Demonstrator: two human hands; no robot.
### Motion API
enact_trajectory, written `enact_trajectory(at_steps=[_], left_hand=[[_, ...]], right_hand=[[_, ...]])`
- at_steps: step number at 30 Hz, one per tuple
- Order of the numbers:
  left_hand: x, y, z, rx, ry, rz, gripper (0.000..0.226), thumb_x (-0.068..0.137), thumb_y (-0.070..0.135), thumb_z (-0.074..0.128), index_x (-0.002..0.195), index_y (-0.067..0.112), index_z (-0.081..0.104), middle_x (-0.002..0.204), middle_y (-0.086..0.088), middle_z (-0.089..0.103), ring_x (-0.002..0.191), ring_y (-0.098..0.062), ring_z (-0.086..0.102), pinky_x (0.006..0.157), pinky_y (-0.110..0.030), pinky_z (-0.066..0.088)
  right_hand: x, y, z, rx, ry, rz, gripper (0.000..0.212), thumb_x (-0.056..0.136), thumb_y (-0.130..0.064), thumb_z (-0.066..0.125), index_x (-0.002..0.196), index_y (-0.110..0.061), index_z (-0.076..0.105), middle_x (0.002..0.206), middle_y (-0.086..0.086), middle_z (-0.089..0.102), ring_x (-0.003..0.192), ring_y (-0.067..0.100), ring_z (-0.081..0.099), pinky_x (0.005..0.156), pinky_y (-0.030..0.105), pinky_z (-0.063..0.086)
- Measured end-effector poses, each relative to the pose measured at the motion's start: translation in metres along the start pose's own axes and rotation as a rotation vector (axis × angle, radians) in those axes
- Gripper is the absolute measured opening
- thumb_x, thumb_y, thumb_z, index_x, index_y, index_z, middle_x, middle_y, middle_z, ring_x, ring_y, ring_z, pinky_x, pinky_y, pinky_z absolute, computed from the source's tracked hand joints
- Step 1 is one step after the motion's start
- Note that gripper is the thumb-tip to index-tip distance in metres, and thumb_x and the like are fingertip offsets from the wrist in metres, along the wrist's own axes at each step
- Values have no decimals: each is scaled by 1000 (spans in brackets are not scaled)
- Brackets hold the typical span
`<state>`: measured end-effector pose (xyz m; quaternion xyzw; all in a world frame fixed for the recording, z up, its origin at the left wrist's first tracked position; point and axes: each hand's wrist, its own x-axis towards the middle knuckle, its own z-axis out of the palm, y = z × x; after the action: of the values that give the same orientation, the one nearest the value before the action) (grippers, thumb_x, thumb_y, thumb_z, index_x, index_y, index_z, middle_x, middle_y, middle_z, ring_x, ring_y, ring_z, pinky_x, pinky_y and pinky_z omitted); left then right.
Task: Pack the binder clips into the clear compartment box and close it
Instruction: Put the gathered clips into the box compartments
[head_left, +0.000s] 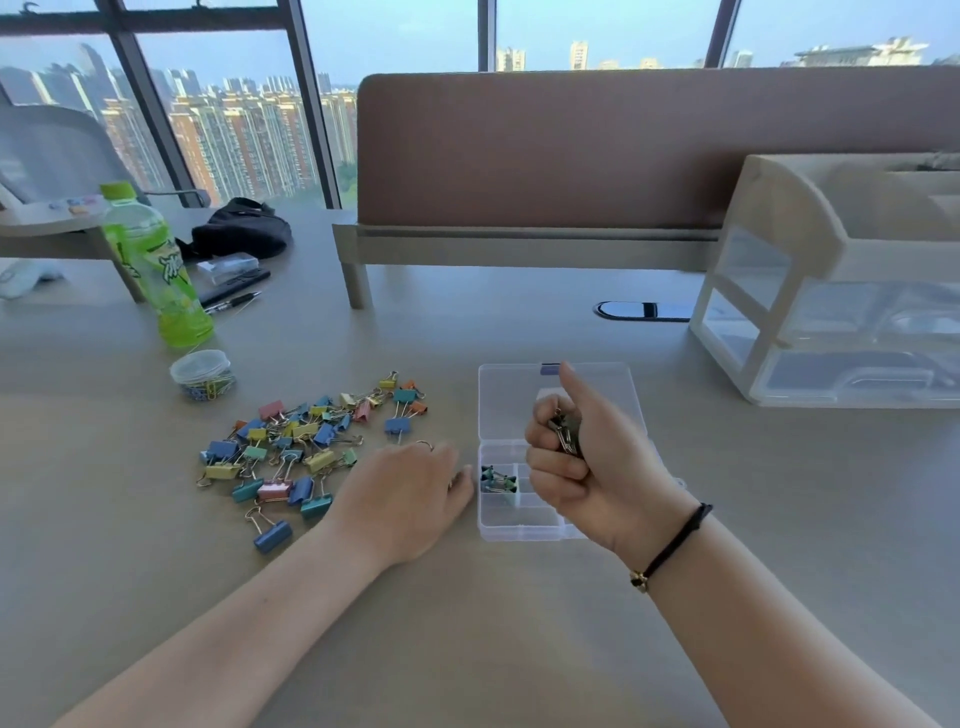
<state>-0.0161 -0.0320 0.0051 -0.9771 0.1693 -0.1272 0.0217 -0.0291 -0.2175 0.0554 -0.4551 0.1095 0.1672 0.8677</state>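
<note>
Bare desk (467, 623) near the box (519, 525), clip pile (306, 447) just left.

My right hand (576, 457) covers the near right part of the box (506, 525), and its curled fingers hide most of the clips (563, 434) in it. My left hand (410, 493) hides its own fingertips. The drawer unit (852, 291) runs off the right edge.

Colourful binder clips (306, 452) scattered on desk, clear compartment box (519, 525) open beside them, few clips inside
</note>
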Motion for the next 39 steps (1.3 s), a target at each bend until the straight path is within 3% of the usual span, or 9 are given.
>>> enact_trajectory(at_steps=[5,10,13,15,18,22,27,35,39], left_hand=[[12,3,4,63,41,76,41,104,39,25,68,22,33,61,6,38,51,-17,36,52,-32,32],[15,5,12,50,40,69,23,97,32,40,78,20,46,68,-3,60,49,-25,56,43,-31,44],[16,8,12,192,46,151,36,95,20,16,99,16,51,92,-5,60,75,-26,64,48,-30,36],[16,11,8,235,10,138,40,97,16,11,106,17,50,100,-4,60,86,-24,65,52,-31,35],[15,14,1,172,49,64,22,105,30,35,90,23,50,88,-2,64,76,-22,67,53,-31,43],[16,10,9,-26,21,-18,29,104,42,26,85,25,39,91,-4,67,83,-27,67,58,-31,37],[16,9,11,-67,58,-6,28,104,43,31,86,23,40,87,-5,69,78,-28,68,56,-33,35],[14,14,8,-41,54,-86,34,104,46,26,83,23,38,87,-4,68,80,-25,68,58,-33,32],[15,11,8,-64,58,-70,31,103,48,29,87,22,34,79,0,62,74,-24,65,55,-33,32]], right_hand=[[0,-3,-4,141,-51,61,46,96,-54,48,78,-12,53,61,3,42,39,10,24,32,19,18],[4,-5,-7,152,-17,61,38,96,-46,52,92,-9,60,66,6,49,48,13,30,37,21,21],[3,-8,-10,100,-12,47,23,94,-27,49,99,-7,59,72,8,52,51,14,35,40,22,29],[2,-10,-13,76,-21,38,20,90,-15,47,103,-5,58,78,9,53,54,14,38,46,23,32],[2,-12,-21,49,-6,19,28,88,-2,41,111,-1,58,87,12,54,58,15,42,54,25,36],[1,-17,-32,-42,27,-41,36,89,8,37,116,5,60,91,16,58,58,16,45,60,29,32],[-1,-27,-43,-183,82,-145,33,93,13,38,113,4,63,93,19,64,61,16,49,60,29,35],[4,-29,-49,-165,35,-163,29,95,11,44,117,0,62,103,22,70,66,16,60,62,25,47],[3,-28,-49,-130,35,-139,27,95,10,47,115,3,63,103,22,70,65,16,59,55,22,49]])
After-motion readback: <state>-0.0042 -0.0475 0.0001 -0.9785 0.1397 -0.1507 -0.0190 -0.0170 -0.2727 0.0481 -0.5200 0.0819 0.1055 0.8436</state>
